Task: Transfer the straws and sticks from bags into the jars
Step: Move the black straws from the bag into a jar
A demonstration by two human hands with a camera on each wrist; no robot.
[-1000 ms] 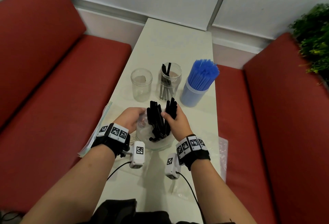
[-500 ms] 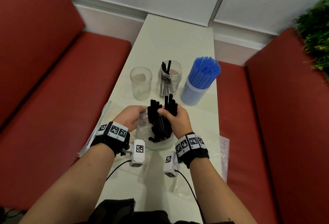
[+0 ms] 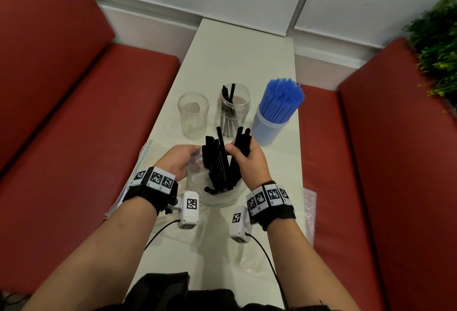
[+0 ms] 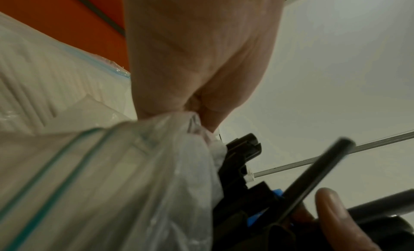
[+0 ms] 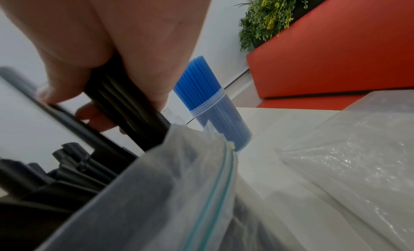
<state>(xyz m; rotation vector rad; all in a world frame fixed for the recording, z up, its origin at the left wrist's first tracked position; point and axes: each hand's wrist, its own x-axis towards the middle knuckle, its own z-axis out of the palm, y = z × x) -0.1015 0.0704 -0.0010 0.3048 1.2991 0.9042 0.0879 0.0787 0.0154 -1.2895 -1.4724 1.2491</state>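
Observation:
A clear zip bag [image 3: 195, 174] of black straws [image 3: 217, 162] stands on the white table [image 3: 242, 58] in front of me. My left hand [image 3: 181, 158] pinches the bag's bunched plastic [image 4: 179, 131] at its left side. My right hand [image 3: 247, 156] grips a bundle of black straws [image 5: 125, 104] that rises out of the bag's mouth [image 5: 201, 148]. Behind stand an empty glass jar [image 3: 193, 115], a jar with a few black straws [image 3: 233, 110] and a jar full of blue straws [image 3: 277, 110].
A flat bag of white sticks [image 3: 142, 162] lies under my left wrist at the table's left edge. An empty crumpled bag [image 3: 309, 211] lies by the right edge. Red benches [image 3: 74, 112] flank the narrow table. A green plant [image 3: 437, 51] stands far right.
My right hand has lifted its bundle of black straws a little higher out of the bag. The left hand keeps its hold on the bag.

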